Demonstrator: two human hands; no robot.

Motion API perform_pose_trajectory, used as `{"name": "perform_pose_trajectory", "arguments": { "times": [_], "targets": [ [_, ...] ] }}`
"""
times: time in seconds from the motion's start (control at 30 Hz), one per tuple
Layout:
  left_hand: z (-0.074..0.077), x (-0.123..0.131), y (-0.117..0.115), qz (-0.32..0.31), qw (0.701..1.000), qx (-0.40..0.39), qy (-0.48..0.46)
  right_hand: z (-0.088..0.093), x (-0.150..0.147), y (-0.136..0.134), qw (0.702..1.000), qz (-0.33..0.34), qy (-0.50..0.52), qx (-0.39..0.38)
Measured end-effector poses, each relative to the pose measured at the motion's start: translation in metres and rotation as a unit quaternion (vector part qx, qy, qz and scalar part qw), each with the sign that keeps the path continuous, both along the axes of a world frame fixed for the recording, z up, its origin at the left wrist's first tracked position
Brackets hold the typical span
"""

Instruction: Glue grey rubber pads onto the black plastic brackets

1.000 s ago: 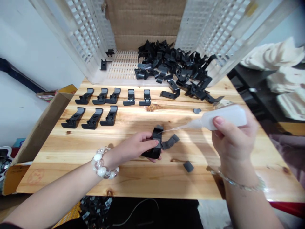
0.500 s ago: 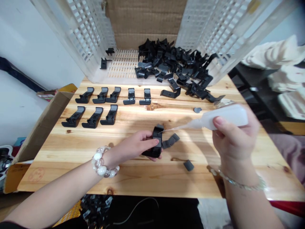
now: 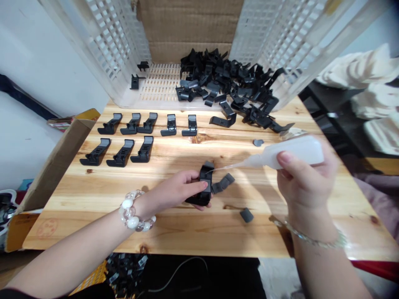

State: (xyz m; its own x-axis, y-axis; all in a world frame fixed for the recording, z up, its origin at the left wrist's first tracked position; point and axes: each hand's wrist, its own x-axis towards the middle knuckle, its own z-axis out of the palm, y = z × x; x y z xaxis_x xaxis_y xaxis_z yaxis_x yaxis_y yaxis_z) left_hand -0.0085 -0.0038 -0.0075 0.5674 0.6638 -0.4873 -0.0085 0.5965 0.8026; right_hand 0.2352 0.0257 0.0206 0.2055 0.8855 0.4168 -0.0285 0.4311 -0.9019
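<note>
Fingers of the left hand [image 3: 177, 192] clamped on a black plastic clip [image 3: 204, 194], which sits just past the fingertips, tilted up, long axis running roughly toward the far side of the table. Left hand is the nearer one, holding it. Fingers of the right hand [image 3: 307, 179] wrapped around one white squeeze bottle [image 3: 296, 153], further right, with its thin nozzle [image 3: 237, 164] reaching left to just beside the clip's top edge; contact cannot be told. One angled black piece [image 3: 222, 185] touches the clip's right side, joined or not unclear. Two gray pads sit right of the left fingers: one [image 3: 246, 215] near, one [image 3: 258, 143] further. Beyond the fingers on the pine table [image 3: 193, 233], eight black clips [image 3: 143, 150] lie in two rows, five far and three near. One loose clip [image 3: 222, 121] lies beside them. Further out, one white lattice crate [image 3: 106, 50] holds a black clip heap [image 3: 224, 79], too tangled to count, plus two separate pieces [image 3: 134, 82]. One cardboard box [image 3: 56, 158] stands at the table's left edge.
</note>
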Motion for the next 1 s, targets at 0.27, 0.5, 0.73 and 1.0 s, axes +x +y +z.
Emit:
{"name": "perform_pose_trajectory", "arguments": {
  "times": [0.27,0.5,0.73,1.0],
  "targets": [
    [0.0,0.0,0.0,-0.006,1.0,0.004,0.005,-0.001,0.001,0.0,1.0,0.008,-0.007,0.01],
    [0.001,0.0,0.0,0.005,1.0,-0.013,-0.002,0.0,0.0,0.001,0.998,-0.043,-0.012,0.034],
    [0.001,-0.002,-0.001,0.016,0.999,-0.031,-0.008,-0.009,0.004,0.001,0.994,-0.044,-0.086,0.045],
    [0.002,-0.002,0.0,0.023,0.999,-0.03,-0.014,-0.014,0.006,0.003,0.99,-0.047,-0.124,0.053]
  ]
}}
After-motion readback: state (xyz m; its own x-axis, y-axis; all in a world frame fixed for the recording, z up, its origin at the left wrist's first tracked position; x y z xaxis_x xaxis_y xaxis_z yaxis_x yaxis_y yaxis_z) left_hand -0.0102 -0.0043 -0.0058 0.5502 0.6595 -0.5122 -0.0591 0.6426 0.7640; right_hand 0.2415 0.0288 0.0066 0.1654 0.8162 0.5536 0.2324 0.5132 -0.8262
